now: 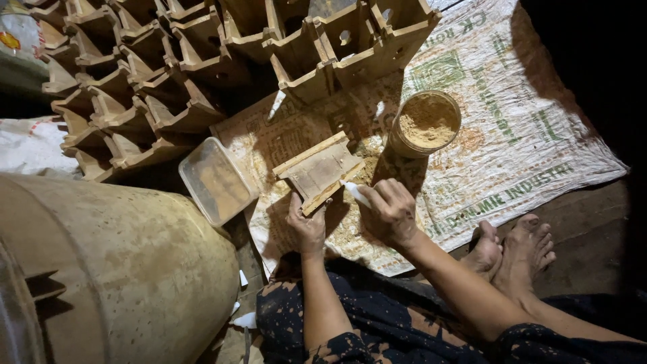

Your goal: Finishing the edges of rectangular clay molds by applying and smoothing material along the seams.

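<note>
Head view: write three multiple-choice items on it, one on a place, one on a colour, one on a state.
1. Where is the clear plastic box?
A. beside the drum
B. on the stacked pieces
C. on the lap

2. What colour is the powder in the round container?
A. blue
B. tan
C. black

3. How is the wooden piece?
A. lying untouched
B. gripped by the left hand
C. inside the box

A: it lies beside the drum.
B: the powder is tan.
B: fingers hold its edge while the right hand holds a white tool.
</note>
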